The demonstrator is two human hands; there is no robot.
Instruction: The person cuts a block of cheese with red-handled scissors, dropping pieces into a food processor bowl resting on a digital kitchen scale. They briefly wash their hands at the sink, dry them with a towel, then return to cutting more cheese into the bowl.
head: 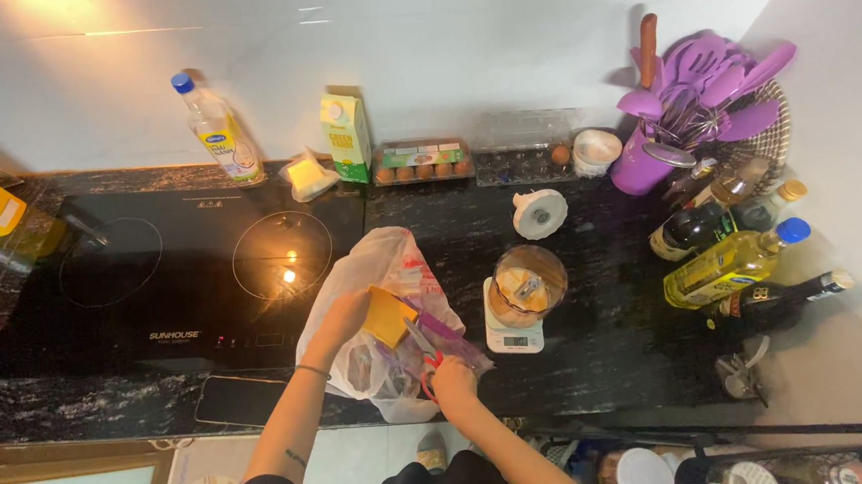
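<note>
— How is the scene lit?
— Warm glare is seen on the wall, far up-left of the left hand [351, 317]; a reflection glints on the cooktop [184, 277] beside it.
— Sharpness?
— Edges are bowed and softened.

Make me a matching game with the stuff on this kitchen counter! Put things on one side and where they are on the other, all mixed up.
Things:
1. yellow packet
2. scissors
3. blender jar
4. phone

Places:
A. on the small kitchen scale
B. in the left hand, over the plastic bag
C. flat by the counter's front edge, next to the cooktop
D. in the right hand

Pairs: 1-B, 2-D, 3-A, 4-C
</note>
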